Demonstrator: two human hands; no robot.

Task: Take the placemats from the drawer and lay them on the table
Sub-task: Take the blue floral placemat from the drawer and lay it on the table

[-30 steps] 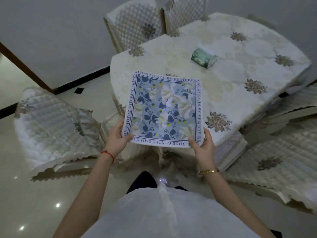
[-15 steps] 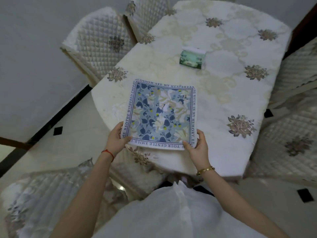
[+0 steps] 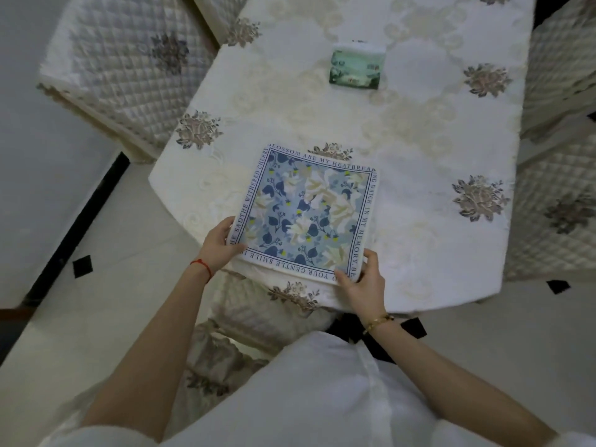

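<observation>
The blue floral placemat [image 3: 306, 214] lies over the worktop's [image 3: 435, 253] near edge. The left hand [image 3: 221, 245] pinches its near-left corner. The right hand [image 3: 366, 285] pinches its near-right corner.

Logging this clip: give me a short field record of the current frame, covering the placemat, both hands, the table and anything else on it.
placemat: blue floral placemat with a text border, over the table's near edge; whether it lies flat cannot be told
left hand: left hand holds its near-left corner
right hand: right hand holds its near-right corner
table: table under a cream cloth with embroidered flowers
other item: green pack farther back, apart from the placemat
seating: quilted chairs around the table
</observation>
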